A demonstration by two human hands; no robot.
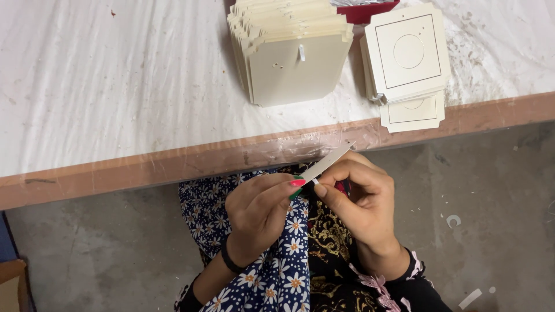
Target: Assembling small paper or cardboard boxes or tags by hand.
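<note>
We log one head view, looking down past the table edge into the lap.

Held item: a thin cream card (328,162), seen nearly edge-on, flat and stiff, with a clipped corner and a small punched hole near its upper end. It sits below the table edge, tilted up to the right, between both hands over the lap.

Right hand (358,202): fingers curled in, thumb and forefinger pinching the card's lower end. Left hand (260,211): fingertips drawn together at the same end, nails painted red and green, pressing on a tiny white piece (315,181) at the card's edge. What that piece is, we cannot tell. A dark band (231,261) circles the left wrist.

Clothing: navy cloth with white daisies (277,271) lies beside black cloth with gold pattern (329,237); both soft and folded.

Table (115,86): white, streaked and scuffed surface with a worn brown wooden edge strip, glossy in patches. On it, a fanned stack of plain cream cards (292,58), the top one showing two small holes and a white tab. Just to the right, touching or nearly so, a smaller pile of printed cards (407,58), each with a thin square outline and a circle; the lowest overhangs the edge. A red object (364,11) shows behind both stacks, mostly hidden.

Floor (491,190): grey concrete, dusty, with scattered white scraps.
</note>
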